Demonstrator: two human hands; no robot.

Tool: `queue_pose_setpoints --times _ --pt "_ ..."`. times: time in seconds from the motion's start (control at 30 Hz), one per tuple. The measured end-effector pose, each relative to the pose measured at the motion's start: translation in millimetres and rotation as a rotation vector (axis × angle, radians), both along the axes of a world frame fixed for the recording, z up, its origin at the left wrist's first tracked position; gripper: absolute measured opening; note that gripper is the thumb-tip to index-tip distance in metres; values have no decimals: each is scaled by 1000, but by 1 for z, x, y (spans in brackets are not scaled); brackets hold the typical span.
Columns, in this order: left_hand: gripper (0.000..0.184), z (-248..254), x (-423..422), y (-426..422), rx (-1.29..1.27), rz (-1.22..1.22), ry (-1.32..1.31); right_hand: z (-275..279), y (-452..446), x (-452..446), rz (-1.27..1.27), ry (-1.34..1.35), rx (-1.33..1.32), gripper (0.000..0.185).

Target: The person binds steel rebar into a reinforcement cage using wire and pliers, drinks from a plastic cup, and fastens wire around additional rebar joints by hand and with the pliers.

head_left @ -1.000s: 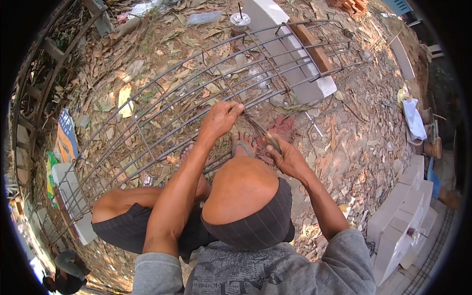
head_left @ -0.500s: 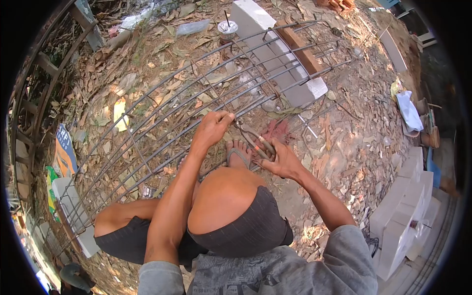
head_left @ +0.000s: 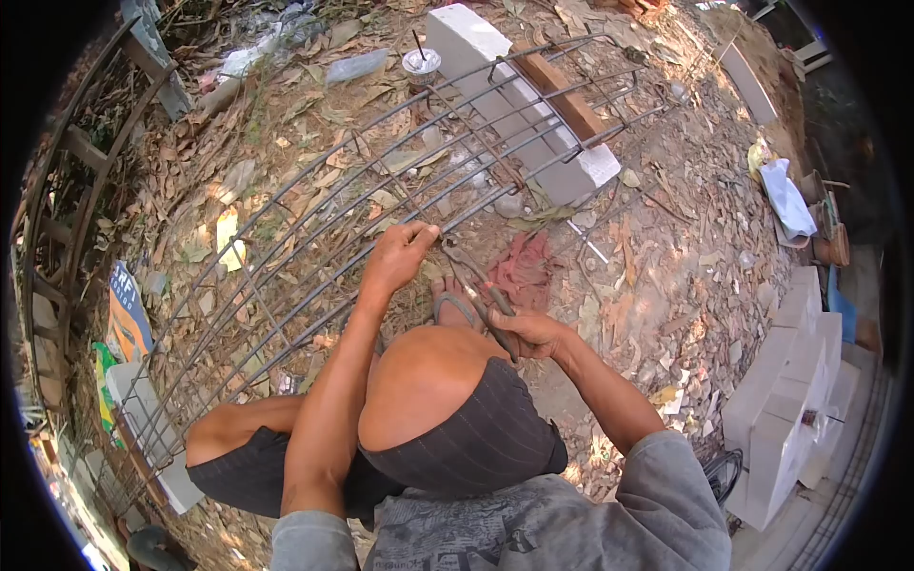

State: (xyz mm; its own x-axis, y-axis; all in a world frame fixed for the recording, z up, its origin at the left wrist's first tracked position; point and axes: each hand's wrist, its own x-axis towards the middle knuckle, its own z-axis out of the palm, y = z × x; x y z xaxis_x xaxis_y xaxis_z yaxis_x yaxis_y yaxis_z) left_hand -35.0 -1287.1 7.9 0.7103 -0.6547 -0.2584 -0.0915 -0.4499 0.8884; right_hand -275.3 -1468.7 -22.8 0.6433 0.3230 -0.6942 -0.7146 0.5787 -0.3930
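Observation:
A cage of thin steel rebar stretches diagonally in front of me, its bars crossed by bent ties. My left hand is closed around its near bar, thumb and fingers pinched together; any wire beneath them is hidden. My right hand grips the handles of long metal pincers. Their jaws meet the near bar right beside my left fingertips. The handles lie close together, pointing down toward my raised knee. Below the pincers, a sandalled foot rests on the ground.
A pale block and a wooden piece support the cage's far end; another block lies under its left end. A lidded cup stands beyond. Red cloth lies on leaf litter. More blocks are stacked at right.
My right hand has moved slightly left and turned, and the pincers' handles have come closer together. My left hand stays at the same bar. The whole view has shifted a little.

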Motion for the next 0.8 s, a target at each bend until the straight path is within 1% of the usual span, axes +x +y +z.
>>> queue_pose_setpoints --times 0.03,0.1,0.13,0.2,0.23,0.33,0.43,0.53,0.63,0.7,0.73,0.77,0.8 --pt "45 1 1 1 21 -15 -5 1 4 7 12 -4 -11 69" --pt "45 3 3 3 35 -20 -17 11 1 10 162 -178 -375 70" --pt "46 4 2 2 26 -10 -22 29 1 14 235 -264 -559 70" --pt "46 6 0 2 36 -9 -18 72 6 19 249 -310 -889 62" --pt "47 7 1 2 55 -16 -13 82 8 20 252 -333 -1056 59" --pt "47 9 1 2 70 -16 2 56 9 9 302 -527 -1624 66" --pt "47 8 1 2 43 -25 -25 50 11 3 213 -750 -1941 64" --pt "48 8 2 3 35 -40 -39 43 5 9 166 -842 -2171 63" --pt "46 11 0 2 71 -15 4 50 -4 14 221 -259 -850 57" --pt "43 19 -3 1 93 26 34 25 -14 2 195 -136 -434 54" --pt "41 24 -7 2 98 57 42 25 -13 3 182 -78 -227 52" --pt "40 28 -11 4 104 93 52 24 -10 3 242 -109 -496 50" --pt "39 28 -19 5 11 207 -208 22 -3 0 301 -136 -761 48"
